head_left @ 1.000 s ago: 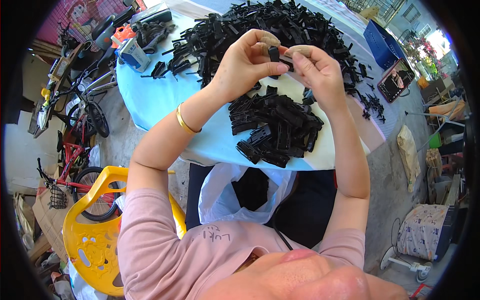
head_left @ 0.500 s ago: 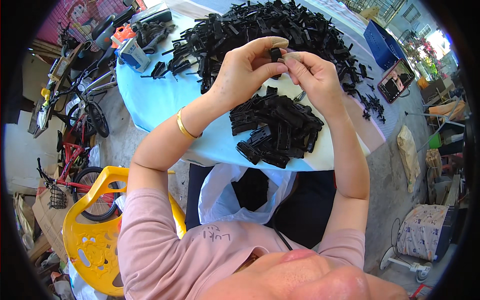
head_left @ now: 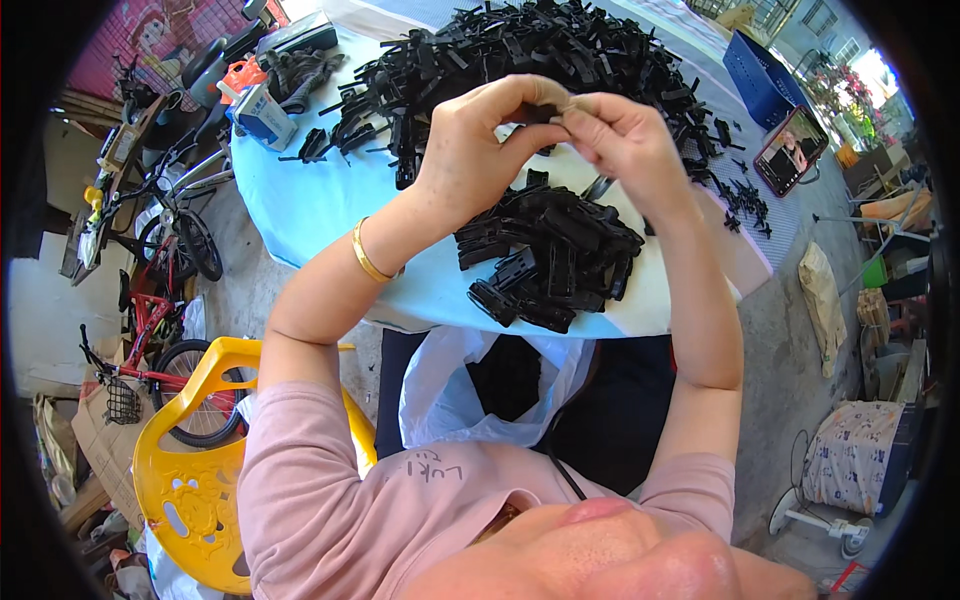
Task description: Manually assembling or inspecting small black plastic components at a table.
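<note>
My left hand (head_left: 480, 140) is closed with thumb and index finger pinching a small black plastic part, mostly hidden behind the fingers. My right hand (head_left: 625, 145) pinches at the same spot, its fingertips meeting those of the left. Both hands are raised over the table between two piles. Beyond them spreads a large heap of black plastic parts (head_left: 540, 50). Below them, nearer to me, lies a smaller pile of black plastic clip-like pieces (head_left: 550, 255). A slim metallic thing (head_left: 598, 188) shows under my right hand; its kind is unclear.
Small black pieces (head_left: 748, 205) lie at the table's right, near a propped phone (head_left: 790, 150) and a blue basket (head_left: 755, 80). A blue-white carton (head_left: 264, 118) stands at the left. An open plastic bag (head_left: 430, 390) with black contents is below the edge, beside a yellow chair (head_left: 185, 460).
My hands have drawn closer together and the fingertips now meet. The black part that showed between them is mostly covered. My right hand has turned slightly.
</note>
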Demonstrator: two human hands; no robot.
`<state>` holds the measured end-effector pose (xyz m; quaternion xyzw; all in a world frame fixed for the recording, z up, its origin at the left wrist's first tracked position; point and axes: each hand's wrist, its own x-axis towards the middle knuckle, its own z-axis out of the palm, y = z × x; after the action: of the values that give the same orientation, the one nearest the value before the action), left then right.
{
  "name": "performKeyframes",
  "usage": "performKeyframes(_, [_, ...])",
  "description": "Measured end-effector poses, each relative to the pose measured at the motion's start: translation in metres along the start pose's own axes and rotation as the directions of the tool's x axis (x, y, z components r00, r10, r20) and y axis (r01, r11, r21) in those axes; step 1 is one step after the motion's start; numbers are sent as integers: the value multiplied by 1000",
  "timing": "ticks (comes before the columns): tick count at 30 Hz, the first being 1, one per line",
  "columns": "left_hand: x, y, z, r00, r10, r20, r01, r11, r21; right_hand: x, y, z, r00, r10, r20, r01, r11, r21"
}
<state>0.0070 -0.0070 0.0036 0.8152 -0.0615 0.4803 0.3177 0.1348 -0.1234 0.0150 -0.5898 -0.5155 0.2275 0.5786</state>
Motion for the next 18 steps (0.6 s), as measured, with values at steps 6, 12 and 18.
performKeyframes(6, [6, -1, -4, 925, -302, 230, 375, 631, -679, 3, -1, -40, 1000, 2, -24, 0, 997, 80])
performKeyframes(12, [7, -3, -7, 862, -371, 346, 452, 249, -857, 0, 4, -6, 1000, 14, 8, -15, 987, 162])
performKeyframes(18, [10, -6, -12, 783, -404, 473, 567, 151, -810, -1, 1, 0, 990, -112, -87, 134, 935, 328])
